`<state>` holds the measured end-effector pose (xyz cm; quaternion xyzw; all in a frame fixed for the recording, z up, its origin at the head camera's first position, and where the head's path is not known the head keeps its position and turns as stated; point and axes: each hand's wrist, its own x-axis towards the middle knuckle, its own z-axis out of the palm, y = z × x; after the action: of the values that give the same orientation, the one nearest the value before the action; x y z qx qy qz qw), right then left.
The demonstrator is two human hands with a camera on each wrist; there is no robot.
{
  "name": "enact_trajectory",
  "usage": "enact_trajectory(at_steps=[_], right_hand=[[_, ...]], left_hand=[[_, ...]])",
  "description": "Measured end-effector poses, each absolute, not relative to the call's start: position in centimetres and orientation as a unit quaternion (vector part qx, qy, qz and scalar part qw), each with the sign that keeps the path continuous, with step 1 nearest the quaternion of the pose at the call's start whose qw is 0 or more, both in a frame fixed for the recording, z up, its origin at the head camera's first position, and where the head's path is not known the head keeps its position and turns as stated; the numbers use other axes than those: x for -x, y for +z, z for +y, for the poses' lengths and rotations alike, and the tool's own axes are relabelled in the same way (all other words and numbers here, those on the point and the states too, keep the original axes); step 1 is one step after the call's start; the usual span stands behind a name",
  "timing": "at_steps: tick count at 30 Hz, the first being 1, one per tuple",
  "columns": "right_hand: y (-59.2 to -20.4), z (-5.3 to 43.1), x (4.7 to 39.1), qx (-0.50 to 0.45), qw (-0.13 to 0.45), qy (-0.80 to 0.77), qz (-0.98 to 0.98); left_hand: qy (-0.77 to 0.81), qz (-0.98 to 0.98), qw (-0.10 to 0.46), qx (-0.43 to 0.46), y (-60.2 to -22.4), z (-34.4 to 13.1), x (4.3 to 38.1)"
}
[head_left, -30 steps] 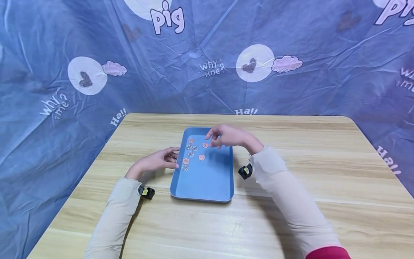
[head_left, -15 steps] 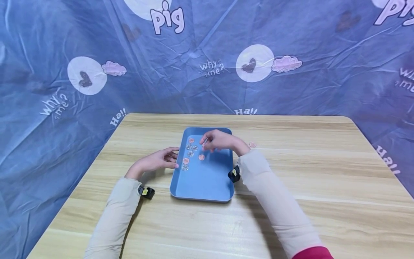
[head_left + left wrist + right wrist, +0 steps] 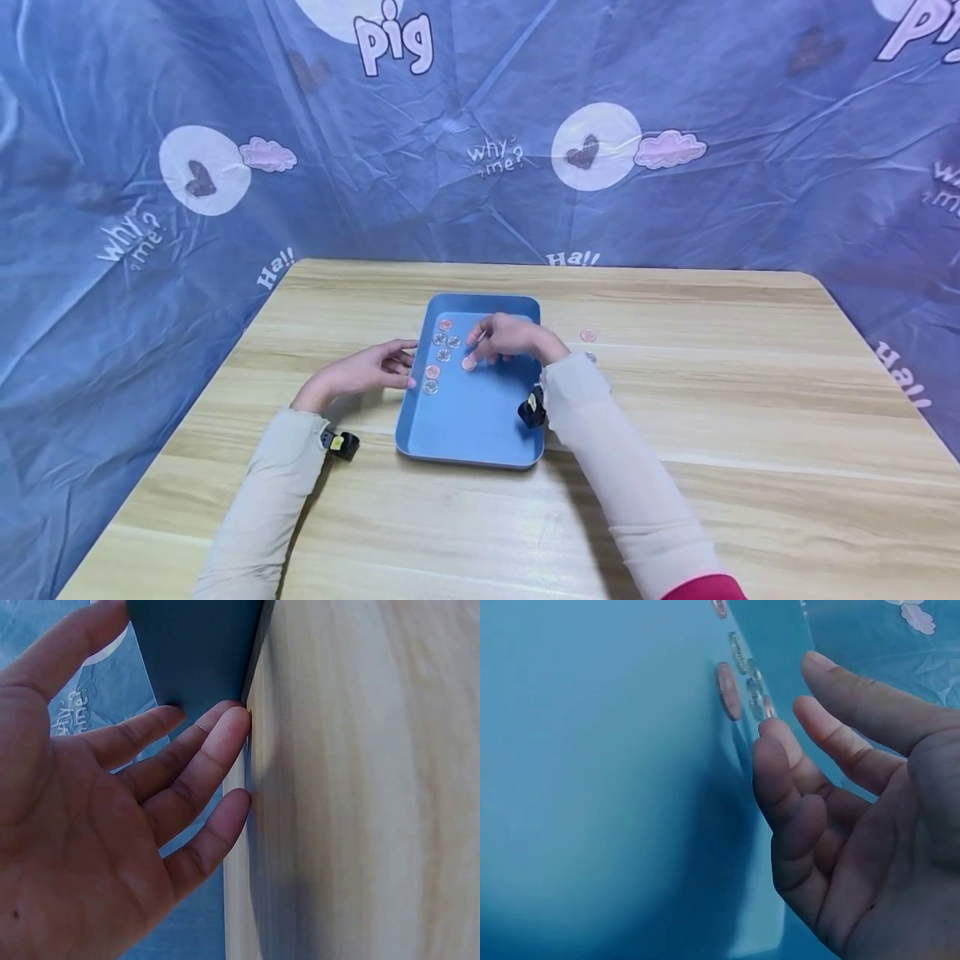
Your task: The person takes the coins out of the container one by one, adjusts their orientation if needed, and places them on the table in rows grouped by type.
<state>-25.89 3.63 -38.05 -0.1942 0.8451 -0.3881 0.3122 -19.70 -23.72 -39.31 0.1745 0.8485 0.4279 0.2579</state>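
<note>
The right hand point(image 3: 512, 336), loosely bent and empty, is beside a round copper-coloured metal coin point(image 3: 468, 364) in the blue rectangular tray point(image 3: 468, 429); the left hand point(image 3: 366, 372), spread, touches the tray. The coin looks light, slippery: pinch its edge.

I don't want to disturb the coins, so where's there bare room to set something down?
Most room: the table right of the two loose coins and right sleeve, out to its right edge. The near end of the blue tray is also bare. Crowded: the tray's left wall, with more coins inside and the left hand outside, and around the right hand.
</note>
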Motion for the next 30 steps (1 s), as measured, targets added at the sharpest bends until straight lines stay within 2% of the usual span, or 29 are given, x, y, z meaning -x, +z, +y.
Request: enact_trajectory(at_steps=[11, 30], right_hand=[[-39.4, 3.3, 26.1, 0.183, 0.322, -0.406, 0.835], [-40.8, 2.6, 25.4, 0.185, 0.275, -0.399, 0.855]], left_hand=[[0.425, 0.852, 0.254, -0.171, -39.5, -23.8, 20.1], [0.43, 0.848, 0.257, -0.173, -39.5, -23.7, 19.7]])
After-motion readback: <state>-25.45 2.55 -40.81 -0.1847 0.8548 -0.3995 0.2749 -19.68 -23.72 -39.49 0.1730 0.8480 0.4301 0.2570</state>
